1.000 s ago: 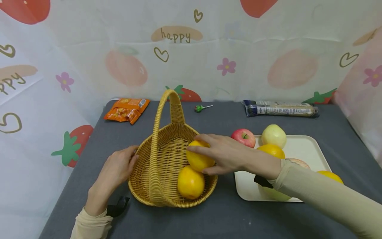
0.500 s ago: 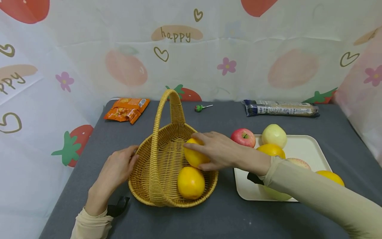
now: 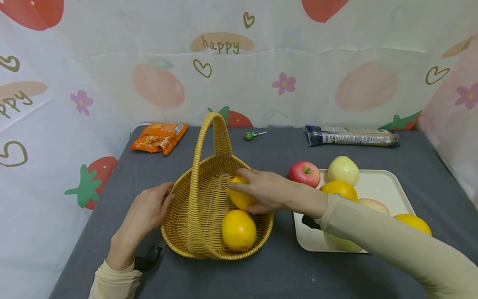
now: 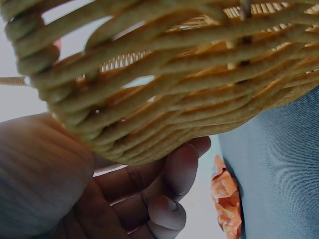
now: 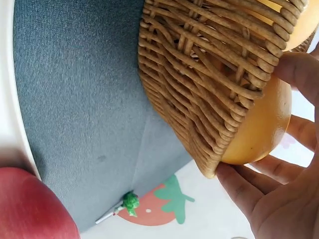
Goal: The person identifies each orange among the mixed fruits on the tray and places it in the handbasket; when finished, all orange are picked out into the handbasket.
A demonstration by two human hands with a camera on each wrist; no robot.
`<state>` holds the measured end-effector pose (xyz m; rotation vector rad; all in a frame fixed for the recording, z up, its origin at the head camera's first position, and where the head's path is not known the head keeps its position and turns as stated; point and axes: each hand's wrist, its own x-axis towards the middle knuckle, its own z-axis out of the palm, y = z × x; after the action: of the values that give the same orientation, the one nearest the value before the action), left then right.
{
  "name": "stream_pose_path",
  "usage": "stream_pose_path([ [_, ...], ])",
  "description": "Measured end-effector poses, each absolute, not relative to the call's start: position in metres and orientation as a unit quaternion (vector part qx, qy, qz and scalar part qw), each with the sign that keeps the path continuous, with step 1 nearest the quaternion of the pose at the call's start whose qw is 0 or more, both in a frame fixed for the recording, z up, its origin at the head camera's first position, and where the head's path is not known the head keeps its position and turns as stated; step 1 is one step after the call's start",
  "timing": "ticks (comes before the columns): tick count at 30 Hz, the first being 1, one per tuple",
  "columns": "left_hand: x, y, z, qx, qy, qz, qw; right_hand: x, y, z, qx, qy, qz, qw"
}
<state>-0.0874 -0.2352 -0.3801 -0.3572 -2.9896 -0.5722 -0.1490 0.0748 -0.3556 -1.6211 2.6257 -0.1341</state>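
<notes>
In the head view, a wicker basket (image 3: 210, 203) with a tall arched handle stands on the table. My left hand (image 3: 147, 211) holds its left rim; in the left wrist view curled fingers (image 4: 182, 169) lie against the woven wall. Over the basket's right side, my right hand (image 3: 270, 191) grips a smooth orange (image 3: 240, 195), fingers spread around it. The right wrist view shows this orange (image 5: 266, 124) just inside the rim, partly behind the wicker. A second orange (image 3: 239, 231) rests in the basket, nearer me, close to the held one.
Right of the basket, a cream tray (image 3: 384, 182) bears several fruits, partly hidden by my right sleeve. A red apple (image 3: 304, 173) sits at its left corner. Along the back lie an orange snack bag (image 3: 159, 138), a lollipop (image 3: 254, 135) and a long wrapped packet (image 3: 352, 136).
My right hand has moved left with its orange, further in over the basket and away from the tray. The left hand stays at the rim.
</notes>
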Motion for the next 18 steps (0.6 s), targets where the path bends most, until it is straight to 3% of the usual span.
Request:
stream_pose_path([
  [8, -0.0877, -0.2363, -0.3813, -0.116, -0.975, -0.185, 0.037, -0.1499, 0.0712, -0.3619, -0.536, 0.844, -0.015, 0.015],
  [18, -0.0882, -0.236, -0.3827, -0.11, -0.977, -0.182, 0.03, -0.1469, 0.0699, -0.3641, -0.53, 0.846, 0.008, 0.055],
])
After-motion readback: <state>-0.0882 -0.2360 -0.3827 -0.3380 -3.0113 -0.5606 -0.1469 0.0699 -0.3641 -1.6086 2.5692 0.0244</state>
